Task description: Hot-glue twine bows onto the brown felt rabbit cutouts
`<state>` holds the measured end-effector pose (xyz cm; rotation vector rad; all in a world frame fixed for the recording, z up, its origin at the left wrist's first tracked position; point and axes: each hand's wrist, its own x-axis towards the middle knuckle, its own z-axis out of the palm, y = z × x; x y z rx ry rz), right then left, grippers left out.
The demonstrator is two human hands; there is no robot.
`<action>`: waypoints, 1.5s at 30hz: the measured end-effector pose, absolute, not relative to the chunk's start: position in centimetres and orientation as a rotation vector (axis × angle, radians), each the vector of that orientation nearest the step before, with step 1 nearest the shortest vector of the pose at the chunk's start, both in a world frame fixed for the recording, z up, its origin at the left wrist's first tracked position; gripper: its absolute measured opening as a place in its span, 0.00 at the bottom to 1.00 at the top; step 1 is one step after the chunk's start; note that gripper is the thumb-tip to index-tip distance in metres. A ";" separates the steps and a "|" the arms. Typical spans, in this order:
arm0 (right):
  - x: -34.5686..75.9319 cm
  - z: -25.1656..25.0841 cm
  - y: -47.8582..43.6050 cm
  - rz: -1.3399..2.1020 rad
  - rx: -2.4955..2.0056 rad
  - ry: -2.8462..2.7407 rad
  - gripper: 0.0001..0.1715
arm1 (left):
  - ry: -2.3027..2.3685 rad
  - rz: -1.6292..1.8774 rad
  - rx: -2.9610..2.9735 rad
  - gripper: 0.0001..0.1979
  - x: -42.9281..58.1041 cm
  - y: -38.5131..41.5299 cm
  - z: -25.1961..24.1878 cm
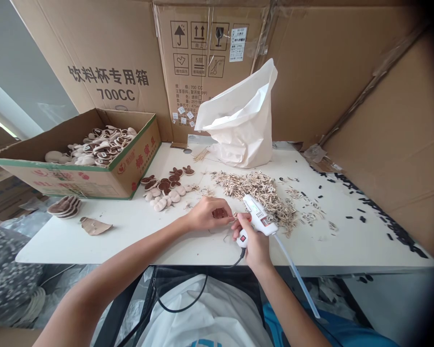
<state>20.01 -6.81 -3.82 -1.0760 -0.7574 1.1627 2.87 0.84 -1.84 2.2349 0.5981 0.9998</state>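
Our left grip (209, 213) is curled closed around a brown piece (220, 212), held just above the front part of the bench (137, 246). Our right grip (255, 243) is clamped on the glue gun (258, 215), and its thumb and finger also reach in to meet the left fingertips. Something small and pale, perhaps a loop, shows where they meet; we cannot tell which grip pinches it.

We judge the step in hand to be fitting that small part to the brown piece, with the gun kept ready. The next move seems to call for a steady left grip and care over the gun's front end, which points away from us; its tip is not clear.

From the gun, a cord (243, 254) drops toward our lap and a glue stick (298, 277) trails over the bench edge. Just beyond lies a heap of loops (255, 188); left of it are brown eared pieces (164, 185) and pale ones (160, 204). Farther out stand a white bag (242, 140) and, at the left, a carton (125, 179) of similar pieces. Black bits (362, 219) lie scattered along the right side.
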 end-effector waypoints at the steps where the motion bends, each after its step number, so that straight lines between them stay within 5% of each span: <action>1: 20.0 -3.7 -6.8 1.173 -1.071 -0.739 0.21 | 0.605 0.978 2.212 0.10 2.8 0.8 -1.7; 23: 20.2 -4.0 -7.1 1.246 -1.091 -0.809 0.22 | 0.787 0.787 2.042 0.19 2.6 0.8 -0.6; 45: 20.5 -4.6 -7.0 1.235 -1.107 -0.876 0.18 | 0.706 0.813 1.937 0.10 0.5 2.6 -0.1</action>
